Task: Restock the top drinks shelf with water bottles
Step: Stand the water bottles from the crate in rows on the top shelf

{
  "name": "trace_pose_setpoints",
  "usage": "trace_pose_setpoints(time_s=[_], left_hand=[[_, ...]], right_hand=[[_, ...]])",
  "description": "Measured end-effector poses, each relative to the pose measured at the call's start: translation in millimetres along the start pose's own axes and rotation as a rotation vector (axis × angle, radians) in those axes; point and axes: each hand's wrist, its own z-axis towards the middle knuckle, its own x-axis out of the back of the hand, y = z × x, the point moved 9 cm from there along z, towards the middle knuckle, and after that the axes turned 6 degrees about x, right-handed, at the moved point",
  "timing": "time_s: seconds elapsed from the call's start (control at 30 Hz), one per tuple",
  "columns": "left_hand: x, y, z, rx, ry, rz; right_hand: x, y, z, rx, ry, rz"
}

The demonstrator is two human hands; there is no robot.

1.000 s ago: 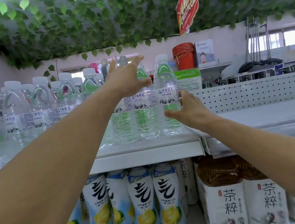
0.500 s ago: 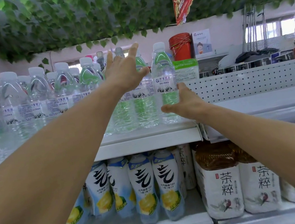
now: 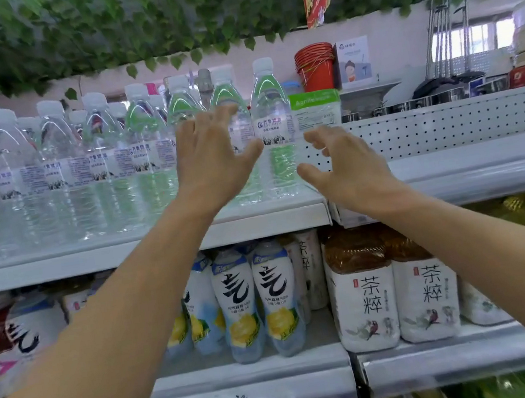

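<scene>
Right hand (image 3: 349,166) now off the end water bottle (image 3: 274,129), fingers spread and empty, left hand (image 3: 211,158) lowered before its neighbours, open, bottle upright, cap up, at top shelf's (image 3: 257,223) right end

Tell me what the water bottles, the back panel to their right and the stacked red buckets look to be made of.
Water bottles: clear, glossy ribbed plastic, since you see through them, with white plastic caps and printed film labels. Back panel: probably white-painted sheet metal, given its even rows of punched holes and matte finish. Red buckets: likely smooth moulded plastic with thin wire handles, though they are too far away to be sure.
</scene>
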Motion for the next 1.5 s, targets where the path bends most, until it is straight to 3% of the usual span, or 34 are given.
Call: trace_pose_setpoints(time_s=[0.2,0.47,0.73,0.87,1.0,1.07,1.2,1.33,1.5], left_hand=[[-13.8,41.8,-123.9,0.023,-0.058,-0.2],[-90.2,76.2,-271.7,0.242,-0.336,-0.285],[-229.2,58.5,-510.0,0.771,-0.888,-0.374],[-271.4,34.3,-629.6,1.103,-1.022,-0.477],[-305.7,5.8,-741.7,1.371,-1.102,-0.434],[-324.3,-5.9,-792.9,1.446,-1.173,-0.375],[-366.5,-36.8,-874.8,1.526,-1.251,-0.257],[-409.0,-68.2,-929.7,1.516,-1.22,-0.124],[-453.5,-81.9,-964.0,1.449,-1.171,-0.144]], right_hand=[[46.8,-3.8,-89.4,0.139,0.013,-0.045],[51.9,72.8,-227.3,0.08,-0.347,-0.083],[-21.0,198.3,-431.4,-0.361,-0.864,0.17],[-65.0,231.4,-555.7,-0.61,-1.057,0.311],[-113.7,254.5,-690.3,-0.795,-1.28,0.33],[-133.6,269.1,-750.7,-0.972,-1.293,0.321],[-178.8,291.3,-847.6,-1.127,-1.341,0.275],[-223.0,309.7,-913.4,-1.229,-1.301,0.218],[-262.9,317.3,-963.0,-1.341,-1.223,0.215]])
